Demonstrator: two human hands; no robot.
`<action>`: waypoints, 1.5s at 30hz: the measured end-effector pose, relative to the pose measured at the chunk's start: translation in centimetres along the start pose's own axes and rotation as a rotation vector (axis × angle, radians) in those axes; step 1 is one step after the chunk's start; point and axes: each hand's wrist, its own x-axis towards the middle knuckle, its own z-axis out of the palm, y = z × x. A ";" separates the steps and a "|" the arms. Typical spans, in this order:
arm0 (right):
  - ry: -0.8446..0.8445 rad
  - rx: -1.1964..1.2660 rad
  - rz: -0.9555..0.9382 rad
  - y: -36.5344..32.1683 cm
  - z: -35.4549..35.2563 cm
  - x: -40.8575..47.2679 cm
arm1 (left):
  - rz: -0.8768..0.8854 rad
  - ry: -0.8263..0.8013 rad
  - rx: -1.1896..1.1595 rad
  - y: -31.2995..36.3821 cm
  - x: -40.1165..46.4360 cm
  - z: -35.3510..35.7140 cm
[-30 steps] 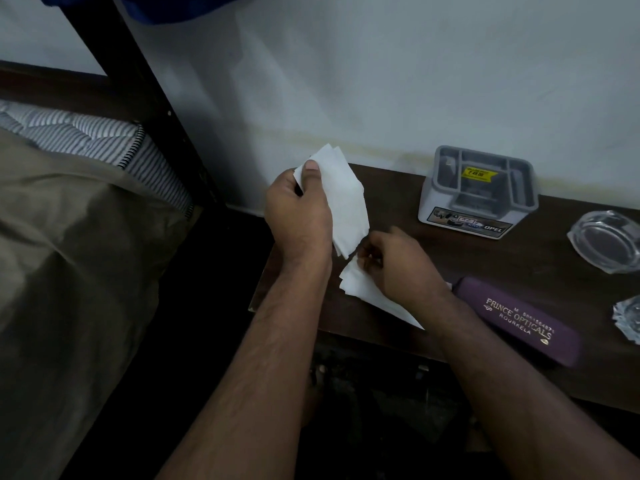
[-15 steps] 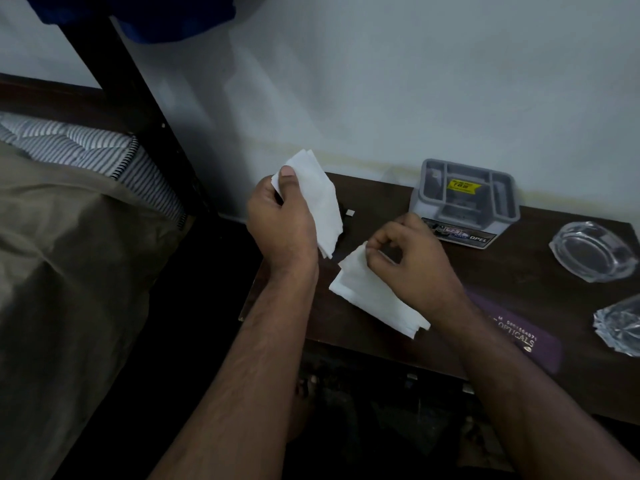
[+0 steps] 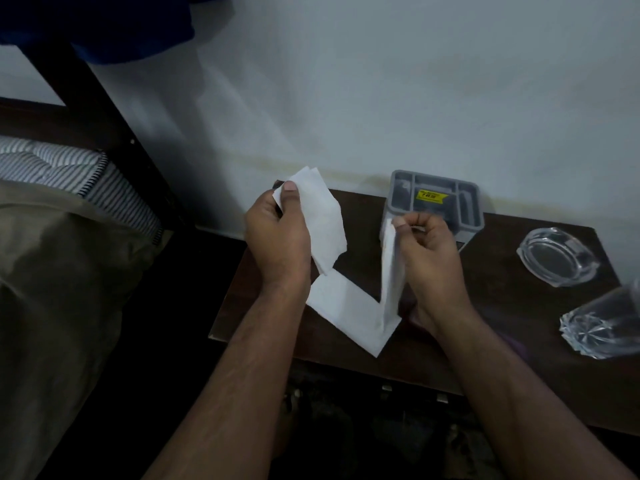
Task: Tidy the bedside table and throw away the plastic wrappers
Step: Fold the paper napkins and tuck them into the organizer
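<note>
1. Head view: the left hand is raised over the left end of the dark wooden bench, closed around a small stack of white paper sheets, with the thumb pressed on the upper corner of the stack.
2. The right hand is to the right of it, over the middle of the bench, and pinches the top edge of a second white sheet between thumb and curled fingers.
3. That second sheet is folded: one part stands nearly upright under the right hand, and the other lies flat on the bench and reaches toward the left wrist. Its lower corner is near the front edge of the bench.
4. The two hands are apart; the lower tip of the left hand's stack hangs just above the flat part of the folded sheet.
5. Behind the right hand, against the wall, stands a grey plastic organiser with a yellow label inside.
6. At the right end of the bench lie a clear glass ashtray and, nearer the front, a clear faceted glass on its side, partly blurred.
7. To the left of the bench are a striped mattress and a brownish bed cover.
</note>
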 end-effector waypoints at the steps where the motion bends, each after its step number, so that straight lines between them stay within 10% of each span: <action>1: 0.009 -0.050 -0.009 0.1 -0.3 0.1 | -0.021 -0.016 -0.002 0.1 -0.1 0.2; 10: 0.209 -0.159 -0.442 -2.8 -0.1 -0.4 | -0.030 -0.158 0.142 1.2 -3.0 0.1; 21: 0.053 -0.256 -0.379 -3.0 0.4 -2.6 | -0.159 -0.114 0.118 2.1 -9.1 -6.1; 36: 0.169 -0.754 -0.890 -2.9 2.1 -2.3 | -0.704 -0.208 -0.131 0.2 -7.1 -1.0; 45: -0.177 -0.767 -0.876 -1.8 3.8 -3.6 | -0.719 -0.206 -0.247 0.4 -5.8 -1.9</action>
